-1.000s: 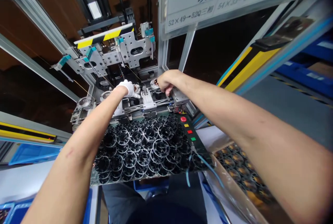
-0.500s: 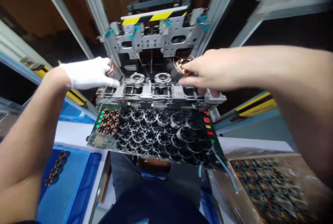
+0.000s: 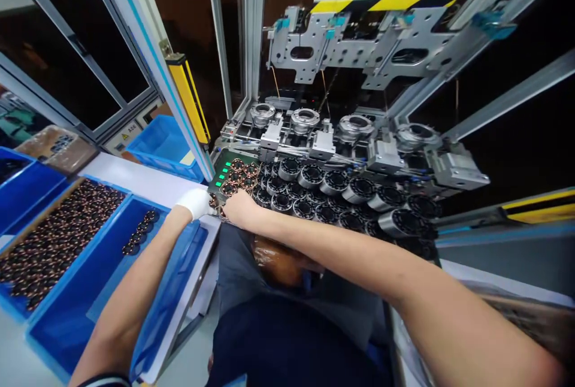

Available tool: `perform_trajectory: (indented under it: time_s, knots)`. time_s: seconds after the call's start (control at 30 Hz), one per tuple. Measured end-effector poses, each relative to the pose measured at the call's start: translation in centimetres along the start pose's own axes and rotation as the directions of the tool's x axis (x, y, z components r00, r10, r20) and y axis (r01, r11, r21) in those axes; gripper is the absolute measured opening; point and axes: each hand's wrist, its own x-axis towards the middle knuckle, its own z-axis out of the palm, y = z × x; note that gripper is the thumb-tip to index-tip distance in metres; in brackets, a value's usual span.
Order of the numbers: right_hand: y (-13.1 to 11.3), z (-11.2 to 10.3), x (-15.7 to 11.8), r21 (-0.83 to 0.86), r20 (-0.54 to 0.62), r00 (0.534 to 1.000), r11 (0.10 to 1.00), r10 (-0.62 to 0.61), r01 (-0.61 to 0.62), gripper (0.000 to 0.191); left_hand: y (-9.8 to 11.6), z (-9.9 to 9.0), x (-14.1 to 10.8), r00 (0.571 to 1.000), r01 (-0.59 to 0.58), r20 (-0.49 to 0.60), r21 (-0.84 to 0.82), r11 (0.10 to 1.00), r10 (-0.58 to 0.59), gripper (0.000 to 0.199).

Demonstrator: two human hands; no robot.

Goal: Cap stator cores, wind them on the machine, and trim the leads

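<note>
My left hand (image 3: 196,202), in a white glove, is closed at the near left corner of the green shelf (image 3: 218,166). Its fingertips grip a copper-wound motor stator (image 3: 214,201), partly hidden. Bare and right beside it, my right hand (image 3: 242,207) has its fingers bent down around another copper-wound stator, mostly covered by the hand. Behind the hands, several copper-wound stators (image 3: 238,176) lie grouped by green lights. To their right stand rows of black-and-silver cylindrical parts (image 3: 335,181), some of them stacked.
A winding machine with several round metal fixtures (image 3: 305,117) stands behind the shelf, below a striped bar (image 3: 386,2). A yellow-black post (image 3: 189,99) rises at left. Blue bins (image 3: 74,315) stand lower left, one full of copper-wound parts (image 3: 58,231).
Both hands have come from the machine's outer fixtures, with parts in them, to the shelf's left end, side by side. The head view has turned left.
</note>
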Motion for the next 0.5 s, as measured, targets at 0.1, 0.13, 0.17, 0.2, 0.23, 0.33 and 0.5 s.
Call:
perform_trajectory:
  time_s: [0.1,0.13,0.17,0.2,0.23,0.33,0.5]
  knots:
    - [0.7,1.0,-0.1,0.02,0.023,0.997,0.997,0.078,-0.078,0.038,0.3,1.1,-0.1,0.992,-0.056,-0.118,-0.051,0.997,0.05,0.035]
    - [0.9,1.3,-1.1,0.038,0.014,0.996,0.995,0.091,-0.092,0.037,0.3,1.3,-0.6,0.983,-0.08,-0.17,-0.071,0.994,0.067,0.034]
    - [1.1,1.4,-2.8,0.062,0.001,0.995,0.993,0.096,-0.096,0.035,0.2,1.4,-1.2,0.971,-0.105,-0.224,-0.092,0.99,0.083,0.035]
    - [1.2,1.6,-4.9,0.092,-0.015,0.996,0.992,0.093,-0.092,0.033,0.1,1.5,-2.0,0.956,-0.131,-0.277,-0.113,0.985,0.096,0.038]
    - [1.3,1.7,-7.4,0.127,-0.03,0.996,0.989,0.084,-0.08,0.032,-0.1,1.4,-3.0,0.939,-0.158,-0.328,-0.131,0.979,0.107,0.042]
    - [2.1,1.9,-15.5,0.236,-0.058,0.994,0.969,0.096,-0.079,0.034,0.6,0.6,-5.5,0.841,-0.295,-0.523,-0.228,0.928,0.139,0.047]
    - [7.2,1.7,-21.0,0.336,-0.456,0.727,0.856,0.513,-0.394,0.039,7.6,-4.3,-4.1,0.694,-0.547,-0.697,-0.348,0.762,0.179,0.079]
